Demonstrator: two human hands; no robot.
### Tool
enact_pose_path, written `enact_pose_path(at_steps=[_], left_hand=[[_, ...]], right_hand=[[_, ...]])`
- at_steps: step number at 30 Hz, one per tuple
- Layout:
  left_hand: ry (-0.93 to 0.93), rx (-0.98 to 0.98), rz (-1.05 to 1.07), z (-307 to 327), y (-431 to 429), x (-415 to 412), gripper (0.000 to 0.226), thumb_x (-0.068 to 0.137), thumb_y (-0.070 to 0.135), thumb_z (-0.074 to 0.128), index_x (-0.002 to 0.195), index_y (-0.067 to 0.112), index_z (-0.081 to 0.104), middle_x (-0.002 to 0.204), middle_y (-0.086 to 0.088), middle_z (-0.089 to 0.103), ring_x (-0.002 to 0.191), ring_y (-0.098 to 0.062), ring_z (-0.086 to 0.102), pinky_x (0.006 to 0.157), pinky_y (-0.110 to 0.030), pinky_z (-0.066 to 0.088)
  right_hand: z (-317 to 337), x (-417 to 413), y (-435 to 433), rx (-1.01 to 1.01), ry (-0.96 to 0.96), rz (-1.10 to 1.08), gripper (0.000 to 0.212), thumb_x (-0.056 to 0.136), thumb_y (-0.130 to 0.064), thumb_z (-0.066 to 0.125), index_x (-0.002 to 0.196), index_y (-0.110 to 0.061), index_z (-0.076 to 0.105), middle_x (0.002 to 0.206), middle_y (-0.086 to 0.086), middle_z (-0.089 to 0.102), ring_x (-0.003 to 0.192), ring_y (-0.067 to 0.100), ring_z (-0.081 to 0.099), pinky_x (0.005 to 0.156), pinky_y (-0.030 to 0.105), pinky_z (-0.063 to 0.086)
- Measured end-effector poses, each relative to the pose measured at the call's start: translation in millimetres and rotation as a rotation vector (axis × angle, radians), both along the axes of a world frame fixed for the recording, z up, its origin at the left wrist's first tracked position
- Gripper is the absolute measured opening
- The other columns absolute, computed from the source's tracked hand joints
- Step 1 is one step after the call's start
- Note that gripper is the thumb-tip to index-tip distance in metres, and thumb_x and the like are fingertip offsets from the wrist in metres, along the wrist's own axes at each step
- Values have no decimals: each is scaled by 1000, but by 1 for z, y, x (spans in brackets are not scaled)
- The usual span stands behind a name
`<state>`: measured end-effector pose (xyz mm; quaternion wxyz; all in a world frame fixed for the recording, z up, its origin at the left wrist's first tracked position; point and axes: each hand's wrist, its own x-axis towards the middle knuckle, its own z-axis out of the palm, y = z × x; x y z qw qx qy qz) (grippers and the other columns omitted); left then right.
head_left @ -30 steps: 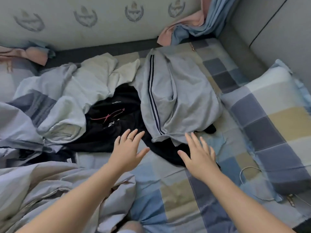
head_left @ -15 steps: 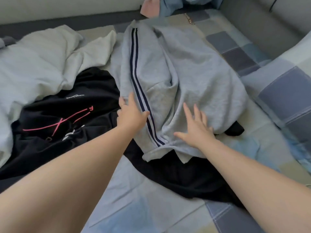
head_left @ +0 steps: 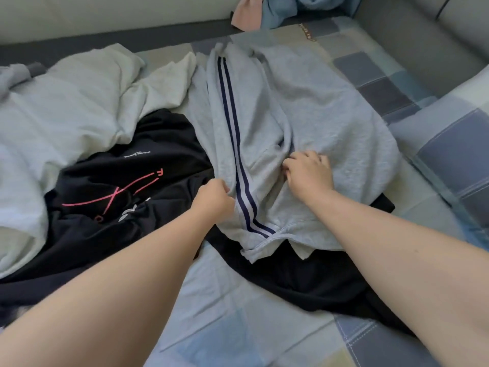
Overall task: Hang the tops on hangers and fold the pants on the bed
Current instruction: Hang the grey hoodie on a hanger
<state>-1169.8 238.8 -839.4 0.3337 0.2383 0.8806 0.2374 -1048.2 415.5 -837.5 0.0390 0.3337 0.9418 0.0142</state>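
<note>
Both hands, left (head_left: 214,197) and right (head_left: 307,174), bunch the grey pants (head_left: 304,123); next, lifting them clear for folding.

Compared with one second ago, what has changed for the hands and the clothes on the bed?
Both hands moved forward, from hovering open above the bed onto the grey striped garment. The left hand now grips its fabric beside the dark stripes, and the right hand curls its fingers into the fabric further right. The black top and the white cloth lie as before.
</note>
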Motion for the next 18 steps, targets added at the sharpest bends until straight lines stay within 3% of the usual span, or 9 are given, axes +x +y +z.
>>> enact_pose_path(at_steps=[2, 4, 6, 8, 10, 12, 15, 18], left_hand=[[-46, -53, -61, 11, -15, 9, 16, 83, 1, 44, 74, 15, 41, 73, -1, 46, 64, -18, 41, 55, -28, 33], [-113, -113, -153, 24, -31, 20, 15, 87, 8, 50, 74, 14, 46, 73, -1, 49, 66, -18, 44, 58, -28, 37], [-192, -142, -230, 39, -49, 35, 14, 87, 13, 56, 76, 14, 49, 74, -2, 49, 68, -20, 44, 62, -29, 37], [-300, -135, -247, 53, -72, 55, 13, 85, 11, 56, 75, 16, 49, 73, -4, 48, 69, -21, 43, 62, -30, 36], [-379, -157, -254, 65, -99, 77, 18, 85, 9, 55, 71, 17, 49, 69, -3, 51, 65, -20, 45, 60, -26, 38], [-440, -213, -250, 74, -128, 99, 21, 86, 7, 54, 70, 19, 49, 66, 0, 53, 61, -17, 48, 56, -24, 38], [-460, -288, -213, 79, -176, 130, 24, 86, 6, 54, 69, 21, 47, 66, 2, 52, 62, -15, 47, 55, -24, 37], [-443, -379, -198, 93, -223, 156, 23, 86, 12, 58, 67, 21, 49, 72, 1, 56, 76, -22, 56, 60, -25, 40]], right_hand=[[9, 13, -10, -28, 10, 13, 19, 99, -20, 50, 114, -27, 58, 129, -4, 56, 123, 24, 47, 92, 39, 32], [22, 23, -24, -91, 16, 13, 43, 96, -16, 56, 136, -26, 43, 149, 0, 40, 133, 26, 41, 97, 42, 35], [37, 30, -39, -156, -80, 53, 71, 95, -20, 62, 153, -36, 26, 165, 2, 14, 146, 27, 24, 109, 46, 33], [44, 38, -57, -215, -182, 132, 63, 96, -25, 60, 151, -39, 34, 167, 1, 8, 151, 27, 12, 116, 48, 26], [46, 51, -73, -254, -246, 172, 41, 98, -29, 55, 139, -35, 55, 164, 1, 21, 151, 26, 15, 116, 45, 25], [51, 68, -93, -262, -320, 178, 32, 100, -33, 50, 128, -31, 65, 150, -1, 42, 145, 24, 27, 112, 42, 28], [68, 102, -134, -287, -369, 174, 29, 102, -32, 44, 119, -31, 67, 125, -4, 61, 126, 23, 46, 99, 39, 35], [91, 159, -186, -430, -385, 52, 26, 102, -26, 45, 111, -29, 69, 113, 2, 69, 111, 29, 57, 87, 38, 39]])
